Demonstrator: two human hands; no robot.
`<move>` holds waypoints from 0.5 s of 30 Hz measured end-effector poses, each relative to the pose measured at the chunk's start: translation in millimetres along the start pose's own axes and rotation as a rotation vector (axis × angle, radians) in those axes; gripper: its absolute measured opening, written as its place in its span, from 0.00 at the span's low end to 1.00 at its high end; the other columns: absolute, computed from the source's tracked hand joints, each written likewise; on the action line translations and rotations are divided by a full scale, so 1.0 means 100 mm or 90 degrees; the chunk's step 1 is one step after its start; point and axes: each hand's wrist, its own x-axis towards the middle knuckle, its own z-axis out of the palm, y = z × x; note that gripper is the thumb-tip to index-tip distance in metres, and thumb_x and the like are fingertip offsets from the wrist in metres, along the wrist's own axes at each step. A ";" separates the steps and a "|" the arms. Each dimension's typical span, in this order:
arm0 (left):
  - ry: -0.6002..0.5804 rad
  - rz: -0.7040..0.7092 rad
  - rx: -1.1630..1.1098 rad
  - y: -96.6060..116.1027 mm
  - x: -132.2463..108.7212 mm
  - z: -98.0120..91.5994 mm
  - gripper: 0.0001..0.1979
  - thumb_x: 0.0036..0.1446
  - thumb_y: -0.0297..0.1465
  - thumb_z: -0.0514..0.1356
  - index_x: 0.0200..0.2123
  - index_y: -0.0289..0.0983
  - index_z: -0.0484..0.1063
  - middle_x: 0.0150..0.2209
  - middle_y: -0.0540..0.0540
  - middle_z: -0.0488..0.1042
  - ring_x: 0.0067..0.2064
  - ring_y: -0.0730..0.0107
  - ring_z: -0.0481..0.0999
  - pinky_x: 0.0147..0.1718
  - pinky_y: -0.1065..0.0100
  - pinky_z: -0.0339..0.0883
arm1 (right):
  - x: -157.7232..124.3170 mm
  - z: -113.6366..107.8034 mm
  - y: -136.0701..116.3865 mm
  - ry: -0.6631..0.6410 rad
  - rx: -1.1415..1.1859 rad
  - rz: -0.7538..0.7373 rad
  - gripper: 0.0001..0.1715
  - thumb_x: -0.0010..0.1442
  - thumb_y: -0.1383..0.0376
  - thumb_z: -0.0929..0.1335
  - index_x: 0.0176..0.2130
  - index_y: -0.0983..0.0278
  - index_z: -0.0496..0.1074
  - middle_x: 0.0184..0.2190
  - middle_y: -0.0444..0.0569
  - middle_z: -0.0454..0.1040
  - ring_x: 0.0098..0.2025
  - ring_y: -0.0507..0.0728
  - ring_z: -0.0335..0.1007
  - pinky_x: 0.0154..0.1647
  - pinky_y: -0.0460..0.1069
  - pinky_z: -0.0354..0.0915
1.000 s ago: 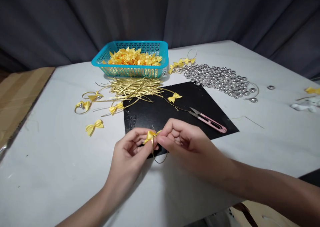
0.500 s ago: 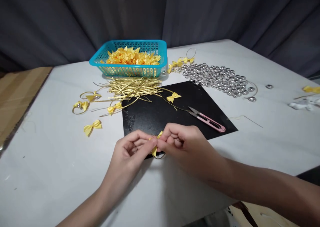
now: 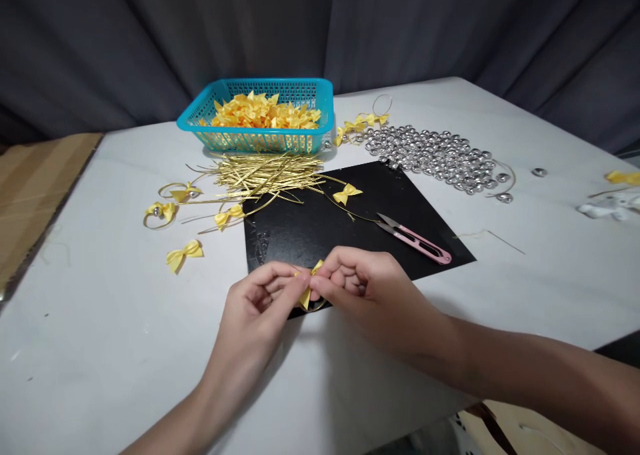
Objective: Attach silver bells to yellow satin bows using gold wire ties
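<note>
Over the near edge of the black mat [image 3: 310,235], my left hand [image 3: 260,308] pinches a yellow ribbon bow [image 3: 305,299] between thumb and fingertips. My right hand [image 3: 370,295] pinches the same bow from the other side, fingertips touching the left ones. A loop of gold cord [image 3: 316,307] curves below the bow, partly hidden by my fingers. Pink-handled thread snips [image 3: 417,240] lie on the mat beyond my right hand. Another yellow bow [image 3: 347,193] rests near the mat's far edge.
A turquoise basket [image 3: 260,132] of yellow bows stands at the back. Gold cord pieces [image 3: 267,175] are piled before it. Silver beads [image 3: 435,155] spread to the right. Loose bows [image 3: 185,255] and looped ones lie left. A needle [image 3: 506,243] with thread lies right of the mat.
Both hands stay pinched together on the bow; their fingertips and the bow have shifted slightly left. Everything on the table keeps its place.
</note>
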 end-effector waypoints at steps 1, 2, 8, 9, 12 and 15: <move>0.005 0.004 0.001 0.00 0.00 0.00 0.06 0.53 0.32 0.63 0.26 0.38 0.75 0.24 0.54 0.72 0.27 0.79 0.69 0.28 0.80 0.63 | 0.00 0.00 0.00 -0.002 0.008 0.005 0.08 0.55 0.67 0.67 0.25 0.67 0.69 0.16 0.38 0.61 0.18 0.45 0.49 0.16 0.41 0.47; 0.012 0.007 -0.001 0.01 -0.01 0.00 0.06 0.54 0.33 0.62 0.26 0.38 0.75 0.23 0.55 0.71 0.27 0.80 0.69 0.28 0.81 0.62 | 0.01 0.00 0.00 -0.005 0.016 0.008 0.08 0.54 0.67 0.67 0.25 0.68 0.69 0.16 0.38 0.60 0.17 0.44 0.49 0.16 0.41 0.46; 0.042 0.007 -0.004 0.00 -0.02 0.01 0.08 0.54 0.32 0.62 0.24 0.38 0.74 0.18 0.56 0.67 0.26 0.78 0.71 0.28 0.80 0.64 | -0.02 0.04 0.03 -0.021 0.034 0.001 0.07 0.56 0.67 0.66 0.27 0.67 0.70 0.18 0.40 0.62 0.19 0.46 0.52 0.17 0.41 0.48; 0.042 0.010 0.008 0.00 -0.02 0.02 0.07 0.53 0.32 0.63 0.24 0.38 0.75 0.20 0.55 0.70 0.27 0.77 0.72 0.29 0.80 0.65 | -0.02 0.05 0.04 -0.017 0.032 0.003 0.07 0.56 0.67 0.65 0.27 0.67 0.69 0.18 0.40 0.62 0.19 0.46 0.52 0.18 0.41 0.49; 0.038 0.021 0.037 -0.01 -0.02 0.03 0.03 0.50 0.31 0.65 0.27 0.38 0.76 0.27 0.52 0.77 0.30 0.76 0.75 0.31 0.80 0.67 | -0.03 0.05 0.05 -0.001 -0.003 -0.020 0.08 0.56 0.69 0.64 0.26 0.66 0.68 0.17 0.38 0.59 0.19 0.46 0.51 0.18 0.42 0.49; 0.046 0.042 0.051 -0.01 -0.04 0.04 0.02 0.50 0.31 0.65 0.26 0.39 0.76 0.27 0.53 0.78 0.30 0.77 0.76 0.30 0.81 0.67 | -0.04 0.04 0.03 -0.011 -0.089 -0.075 0.09 0.57 0.71 0.63 0.26 0.65 0.67 0.16 0.38 0.59 0.18 0.46 0.50 0.20 0.42 0.49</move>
